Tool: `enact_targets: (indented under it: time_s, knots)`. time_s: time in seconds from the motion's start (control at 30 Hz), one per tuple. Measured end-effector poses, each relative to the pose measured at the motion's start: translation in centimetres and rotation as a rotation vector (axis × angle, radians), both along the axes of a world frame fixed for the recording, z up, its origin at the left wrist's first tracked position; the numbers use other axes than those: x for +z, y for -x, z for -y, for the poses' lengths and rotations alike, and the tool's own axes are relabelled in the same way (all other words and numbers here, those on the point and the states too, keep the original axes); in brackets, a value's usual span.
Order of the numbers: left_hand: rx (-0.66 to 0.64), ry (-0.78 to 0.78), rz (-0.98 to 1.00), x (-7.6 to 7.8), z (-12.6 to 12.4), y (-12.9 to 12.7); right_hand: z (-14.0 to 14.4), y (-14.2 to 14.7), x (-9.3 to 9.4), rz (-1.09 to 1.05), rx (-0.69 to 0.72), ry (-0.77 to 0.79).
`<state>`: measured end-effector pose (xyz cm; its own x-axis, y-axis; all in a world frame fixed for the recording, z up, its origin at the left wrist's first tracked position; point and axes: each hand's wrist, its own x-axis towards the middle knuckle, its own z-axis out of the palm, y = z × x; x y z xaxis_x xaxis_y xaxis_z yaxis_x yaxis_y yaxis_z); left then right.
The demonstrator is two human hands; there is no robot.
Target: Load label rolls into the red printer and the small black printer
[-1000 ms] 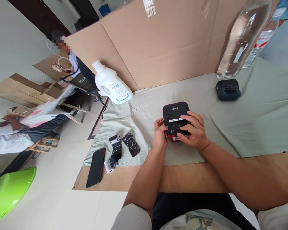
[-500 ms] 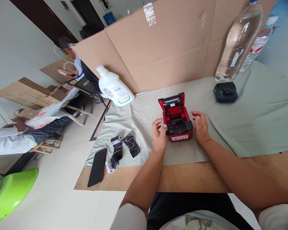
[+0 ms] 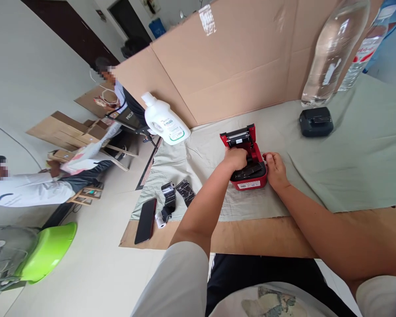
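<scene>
A small red and black label printer [image 3: 251, 184] stands on the cloth with its lid [image 3: 239, 136] raised. My left hand [image 3: 236, 158] reaches over the printer's left wall, its fingers down inside the compartment and hidden from view. Dark material lies in the front of the compartment. Against the printer's right side rests my right hand [image 3: 276, 171], fingers loosely curved and thumb apart, holding nothing. Left of my left forearm lie a partly unwound dark roll [image 3: 168, 198] and a dark creased strip [image 3: 185, 192], partly covered by the arm.
A phone [image 3: 145, 221] lies near the table's left corner. Behind stand a white jug [image 3: 166, 121], a cardboard partition [image 3: 237, 66], a large bottle [image 3: 336, 53] and a smaller bottle [image 3: 366, 50]. A black device [image 3: 316, 122] sits at right. Other people sit at left.
My left hand has moved from beside the printer's left wall up and into its compartment. My right hand now touches the printer's right side. The view has shifted slightly.
</scene>
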<state>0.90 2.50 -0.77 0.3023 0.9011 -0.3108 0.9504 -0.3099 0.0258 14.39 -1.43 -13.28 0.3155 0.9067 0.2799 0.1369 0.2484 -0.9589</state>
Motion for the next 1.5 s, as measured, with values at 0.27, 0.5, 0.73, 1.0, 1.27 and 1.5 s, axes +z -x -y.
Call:
enact_targets:
  time_s: [0.27,0.5,0.73,1.0,1.27,1.5]
  knots:
    - [0.066,-0.021,1.123,-0.9,2.2,5.3,-0.3,-0.5,0.0,0.132,0.011,0.086]
    - [0.476,0.163,1.268,2.9,7.1,19.6,-0.3,-0.2,0.1,0.133,0.017,0.069]
    - [0.775,0.122,0.638,-0.7,10.3,31.0,-0.5,-0.3,0.0,0.154,0.024,0.087]
    - [0.675,-0.202,0.126,-4.2,9.4,28.2,-0.4,-0.4,0.2,0.149,0.04,0.096]
    - [0.454,-0.005,0.46,-2.6,7.7,21.7,-0.5,-0.3,-0.1,0.127,0.056,0.116]
    - [0.002,0.709,1.073,5.3,8.3,13.4,-0.7,-0.3,-0.1,0.117,0.075,0.122]
